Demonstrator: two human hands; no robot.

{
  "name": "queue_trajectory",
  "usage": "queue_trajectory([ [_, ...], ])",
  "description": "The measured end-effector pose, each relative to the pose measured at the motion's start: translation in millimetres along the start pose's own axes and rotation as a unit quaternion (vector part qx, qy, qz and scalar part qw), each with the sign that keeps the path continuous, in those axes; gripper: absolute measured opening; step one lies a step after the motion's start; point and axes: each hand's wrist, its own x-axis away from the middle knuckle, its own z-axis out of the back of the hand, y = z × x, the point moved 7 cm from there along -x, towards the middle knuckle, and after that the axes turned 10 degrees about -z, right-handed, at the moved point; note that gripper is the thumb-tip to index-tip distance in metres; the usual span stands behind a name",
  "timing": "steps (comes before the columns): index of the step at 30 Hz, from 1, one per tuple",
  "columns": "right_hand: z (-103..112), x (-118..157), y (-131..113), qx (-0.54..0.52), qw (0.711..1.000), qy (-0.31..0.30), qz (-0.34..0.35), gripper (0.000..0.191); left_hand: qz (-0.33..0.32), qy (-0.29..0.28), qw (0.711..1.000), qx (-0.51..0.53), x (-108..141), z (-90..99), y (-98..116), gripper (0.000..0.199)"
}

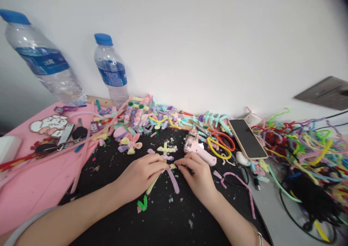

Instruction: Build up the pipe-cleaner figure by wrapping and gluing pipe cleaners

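Head view: both hands are brought together low over the black worktop (pixel 116 220), around a fuzzy pipe-cleaner piece (pixel 166 150). The piece lies near the middle of the worktop; its cross-shaped, pale yellow end points away toward the wall, and a lilac strand (pixel 173 182) and a yellow-green strand (pixel 152 186) trail on the near side.

Fingers: those of the left hand (pixel 149 169) are pinched on the piece just below its cross. Those of the right hand (pixel 196 174) are held close at a small pale yellow tip; whether it is gripped or only touched cannot be told.

Step in hand, as judged: small joining or shaping work, perhaps a bend or twist at the crossing. A steady left pinch seems to be called for next, with the short tip worked by the right fingers and the loose strands kept clear. The pink glue gun (pixel 200 152) is left lying just beyond the right hand, near the scissors (pixel 204 130).

Hard to make out: the join itself is covered by the fingertips, so how the strands are fastened is not shown. Both forearms are cut off at the lower edge. Within the pipe-cleaner heap (pixel 307 141) at right, single stems are hardly separable.
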Motion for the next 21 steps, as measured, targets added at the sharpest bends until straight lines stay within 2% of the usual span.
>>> queue_trajectory([
  [3, 12, -2, 4, -0.016, 0.999, 0.027, -0.012, 0.016, 0.008, 0.006, 1.000, -0.005, 0, 0.5, -2, 0.020],
  [5, 13, -3, 5, -0.019, 1.000, 0.020, -0.011, 0.016, 0.010, 0.005, 1.000, -0.006, 0, 0.6, -2, 0.019],
  [11, 2, -2, 5, -0.005, 1.000, -0.020, -0.005, 0.015, 0.006, 0.001, 1.000, -0.001, 0, 0.3, -2, 0.020],
  [21, -3, 0, 3, 0.023, 0.999, -0.025, 0.015, 0.016, 0.005, -0.006, 1.000, 0.009, -3, 1.4, 1, 0.023],
])
